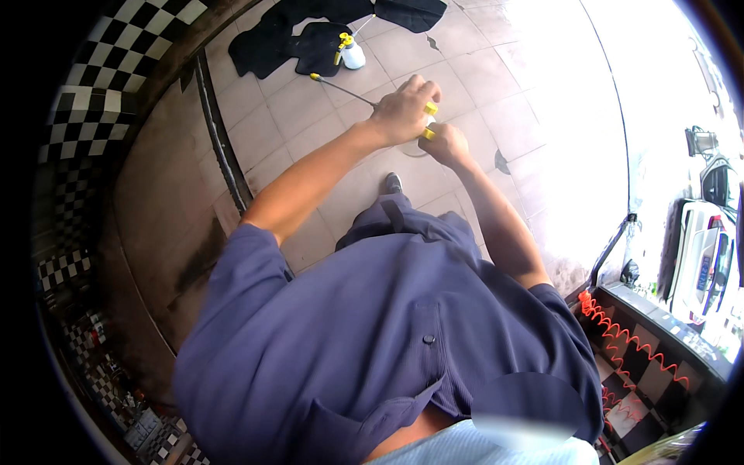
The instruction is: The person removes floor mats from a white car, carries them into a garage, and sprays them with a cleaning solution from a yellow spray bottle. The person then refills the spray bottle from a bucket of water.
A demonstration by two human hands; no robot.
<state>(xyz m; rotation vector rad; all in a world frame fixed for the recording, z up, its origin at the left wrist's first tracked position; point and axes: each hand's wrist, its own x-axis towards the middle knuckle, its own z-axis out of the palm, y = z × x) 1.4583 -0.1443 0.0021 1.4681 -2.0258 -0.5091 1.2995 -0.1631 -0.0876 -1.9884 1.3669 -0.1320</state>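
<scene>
My left hand (403, 112) is closed, palm down, over a sprayer with yellow and white parts (430, 109). Its fingers hide most of the sprayer. Just to the right and nearer to me, my right hand (448, 145) closes around a yellow part of the same sprayer. A thin dark wand (343, 89) with a yellow tip reaches out to the left from behind my left hand. Farther off on the floor stands a white pump sprayer (353, 56) with a yellow top. It is beside black floor mats (318, 46).
Under me lies a floor of pale tiles (325, 167), crossed on the left by a dark channel (221, 132). Black-and-white checkered tiles (116, 46) cover the wall at left. A red coiled hose (635, 341) hangs at lower right. A white car (697, 260) stands farther right.
</scene>
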